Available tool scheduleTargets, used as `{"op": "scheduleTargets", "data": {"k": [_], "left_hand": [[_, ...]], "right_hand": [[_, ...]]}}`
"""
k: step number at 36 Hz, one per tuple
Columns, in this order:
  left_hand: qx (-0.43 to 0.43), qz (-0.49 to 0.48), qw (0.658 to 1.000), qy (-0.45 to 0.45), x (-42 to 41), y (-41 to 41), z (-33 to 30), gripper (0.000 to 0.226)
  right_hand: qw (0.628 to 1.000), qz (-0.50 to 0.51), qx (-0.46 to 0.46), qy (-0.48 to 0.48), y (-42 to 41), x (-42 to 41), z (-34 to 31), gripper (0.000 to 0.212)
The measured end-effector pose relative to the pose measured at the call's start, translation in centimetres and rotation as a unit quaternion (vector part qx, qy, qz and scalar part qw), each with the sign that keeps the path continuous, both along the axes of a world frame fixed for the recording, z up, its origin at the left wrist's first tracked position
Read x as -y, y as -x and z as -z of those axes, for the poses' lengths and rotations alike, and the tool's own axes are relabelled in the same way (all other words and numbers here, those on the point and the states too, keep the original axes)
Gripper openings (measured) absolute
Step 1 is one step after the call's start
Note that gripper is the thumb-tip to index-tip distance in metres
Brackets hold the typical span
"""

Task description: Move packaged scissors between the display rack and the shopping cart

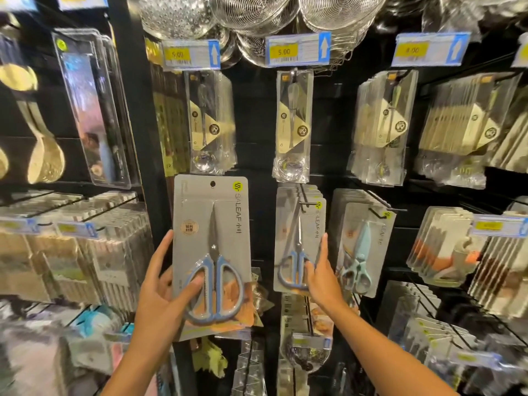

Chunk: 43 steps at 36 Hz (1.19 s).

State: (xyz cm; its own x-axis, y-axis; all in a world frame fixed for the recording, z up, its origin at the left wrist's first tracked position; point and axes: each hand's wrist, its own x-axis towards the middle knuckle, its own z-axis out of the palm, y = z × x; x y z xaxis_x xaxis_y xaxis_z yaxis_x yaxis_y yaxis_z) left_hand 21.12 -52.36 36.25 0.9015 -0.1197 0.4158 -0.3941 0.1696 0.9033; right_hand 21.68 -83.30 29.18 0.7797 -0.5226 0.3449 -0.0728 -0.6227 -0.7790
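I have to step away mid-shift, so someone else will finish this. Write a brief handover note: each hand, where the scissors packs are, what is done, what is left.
Left hand: grips a blue-handled scissors pack, off its hook, held in front of the rack.
Right hand: pinches the front pack of the same blue scissors, which hangs on its hook.
Mint-handled scissors packs hang on the next hook to the right, untouched.
The shopping cart is not in view.
Done: one pack is off the rack.
Left: free the second pack if wanted, then carry the packs to the cart.

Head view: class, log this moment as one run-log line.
left hand: holds scissors pack off rack | right hand: grips hung pack | cart: unseen
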Motion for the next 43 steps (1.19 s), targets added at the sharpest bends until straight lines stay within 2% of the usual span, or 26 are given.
{"op": "scheduleTargets", "data": {"k": [7, 10, 15, 18, 22, 25, 28, 35, 43], "left_hand": [[0.007, -0.014, 1.000, 0.006, -0.4, 0.1, -0.1, 0.086], [0.006, -0.008, 1.000, 0.015, -0.7, -0.1, 0.0, 0.086], [0.017, -0.006, 1.000, 0.018, -0.5, -0.3, 0.4, 0.088], [0.023, 0.000, 1.000, 0.016, 0.0, -0.4, 0.8, 0.087], [0.029, 0.027, 0.999, 0.013, 1.0, -0.6, 1.3, 0.087], [0.036, 0.055, 0.998, 0.009, 2.0, -0.8, 1.6, 0.087], [0.044, 0.077, 0.996, 0.001, 3.3, -0.8, 1.8, 0.087], [0.047, 0.117, 0.992, -0.025, 5.3, -1.1, 2.9, 0.091], [0.013, 0.203, 0.973, -0.109, 6.6, -2.4, 4.9, 0.106]], "right_hand": [[0.999, 0.024, -0.020, 0.006, -2.5, 1.7, 0.8, 0.083], [1.000, 0.022, 0.000, -0.006, -2.9, 2.0, 1.5, 0.079], [0.995, 0.064, 0.057, 0.044, -2.7, 1.5, 2.7, 0.067], [0.995, -0.006, 0.101, 0.018, -1.3, -0.2, 2.2, 0.054], [0.978, -0.143, 0.111, -0.103, 1.0, -2.9, 0.1, 0.045], [0.954, -0.228, 0.134, -0.139, 2.8, -4.7, -1.8, 0.053], [0.942, -0.266, 0.146, -0.146, 3.9, -5.8, -3.3, 0.063], [0.949, -0.235, 0.155, -0.139, 5.7, -5.5, -3.9, 0.067], [0.972, -0.172, 0.100, -0.128, 8.8, -3.3, -1.9, 0.068]]}}
